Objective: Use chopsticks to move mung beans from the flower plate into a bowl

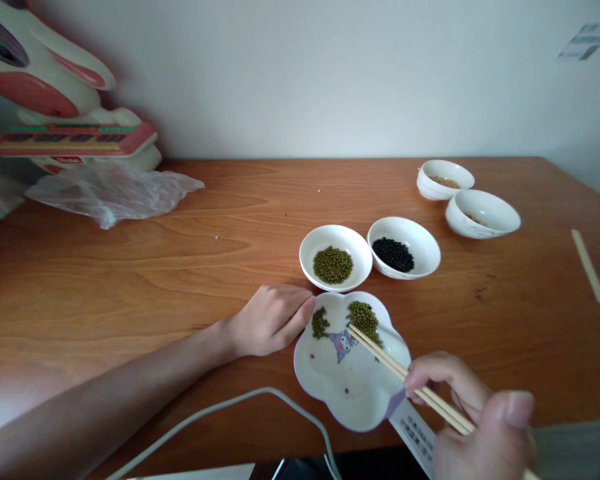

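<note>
Wooden chopsticks (405,373), pair, pinched in right hand (475,417), tips among green beans (364,318) on flower-shaped white plate (347,393). Left hand (270,319), loosely curled, holding nothing, fingertips touching plate's left rim. Just beyond plate: white bowl of green beans (335,258), white bowl of black beans (404,247). Farther right: two more white bowls (483,213). Far left: crumpled plastic bag (113,192). All on brown table (130,267).

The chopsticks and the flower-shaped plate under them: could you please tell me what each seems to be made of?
The chopsticks, held in the right hand, look like pale unfinished wood or bamboo: matte, straw-coloured, no sheen. The flower-shaped plate, steadied by the left hand, looks like glazed ceramic or possibly melamine: smooth glossy white with a printed cartoon figure; the picture cannot settle which.
</note>
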`<state>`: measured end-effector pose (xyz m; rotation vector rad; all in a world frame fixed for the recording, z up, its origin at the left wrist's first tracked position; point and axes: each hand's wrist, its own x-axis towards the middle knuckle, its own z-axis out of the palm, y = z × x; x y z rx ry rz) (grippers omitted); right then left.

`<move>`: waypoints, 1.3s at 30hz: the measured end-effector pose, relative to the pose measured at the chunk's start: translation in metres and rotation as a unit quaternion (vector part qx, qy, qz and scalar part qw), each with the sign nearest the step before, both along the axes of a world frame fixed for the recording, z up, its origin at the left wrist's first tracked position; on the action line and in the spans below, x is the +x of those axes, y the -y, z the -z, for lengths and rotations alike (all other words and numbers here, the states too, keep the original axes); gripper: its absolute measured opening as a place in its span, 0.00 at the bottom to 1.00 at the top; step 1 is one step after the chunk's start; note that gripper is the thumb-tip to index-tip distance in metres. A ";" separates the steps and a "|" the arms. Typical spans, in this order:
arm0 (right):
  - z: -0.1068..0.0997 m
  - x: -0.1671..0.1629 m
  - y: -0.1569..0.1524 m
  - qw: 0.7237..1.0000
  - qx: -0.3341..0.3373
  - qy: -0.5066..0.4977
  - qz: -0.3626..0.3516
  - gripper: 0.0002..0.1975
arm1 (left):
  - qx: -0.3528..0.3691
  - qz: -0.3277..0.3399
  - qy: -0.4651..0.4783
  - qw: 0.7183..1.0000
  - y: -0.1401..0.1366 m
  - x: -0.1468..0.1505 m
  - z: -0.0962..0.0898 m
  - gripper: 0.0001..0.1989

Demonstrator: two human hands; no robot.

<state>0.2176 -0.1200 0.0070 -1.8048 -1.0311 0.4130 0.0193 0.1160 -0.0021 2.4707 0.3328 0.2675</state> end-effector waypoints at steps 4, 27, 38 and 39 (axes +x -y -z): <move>0.008 0.003 0.002 1.000 0.007 0.022 0.016 0.44 | 0.004 -0.006 -0.003 1.000 0.000 0.000 0.001 0.19; -0.026 -0.035 -0.016 0.993 0.008 -0.055 0.100 0.41 | 0.011 -0.014 -0.001 1.000 0.000 0.000 0.002 0.20; -0.005 -0.014 -0.014 0.998 0.036 -0.027 0.031 0.45 | 0.000 -0.009 -0.003 1.000 0.000 0.000 0.001 0.19; -0.005 -0.014 -0.014 0.999 0.033 -0.030 0.028 0.45 | -0.002 -0.008 -0.003 1.000 0.000 -0.001 0.001 0.19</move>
